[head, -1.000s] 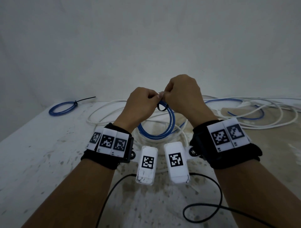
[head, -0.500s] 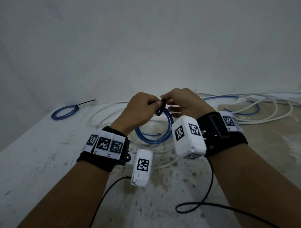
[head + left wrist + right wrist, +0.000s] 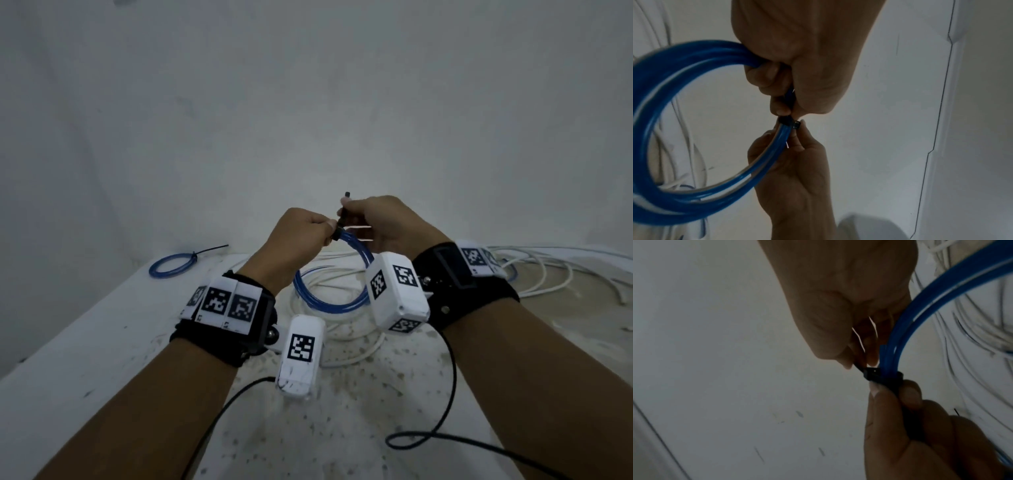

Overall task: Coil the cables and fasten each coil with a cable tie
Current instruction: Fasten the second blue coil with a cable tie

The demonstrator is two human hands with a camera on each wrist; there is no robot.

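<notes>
A blue cable coil (image 3: 325, 303) hangs in the air above the white table (image 3: 85, 342). My left hand (image 3: 308, 233) grips the coil's top just beside the black cable tie (image 3: 343, 221). In the left wrist view the coil (image 3: 663, 113) runs into my curled left fingers (image 3: 766, 76), and the tie's head (image 3: 790, 122) sits below them. My right hand (image 3: 363, 219) pinches the tie's tail, whose tip (image 3: 347, 196) pokes up above it. The right wrist view shows the tie (image 3: 873, 372) wrapped snug round the blue strands (image 3: 941, 288).
A tied blue coil (image 3: 171, 270) lies at the table's far left corner. Loose white cables (image 3: 548, 270) and some blue cable spread across the back right, and white loops (image 3: 342, 330) lie under the held coil. A black cord (image 3: 448, 394) trails near me. A wall stands behind.
My right hand has turned over and drawn the tie's tail upward, and the tie's loose loop has closed round the coil. Both hands and the coil have risen a little.
</notes>
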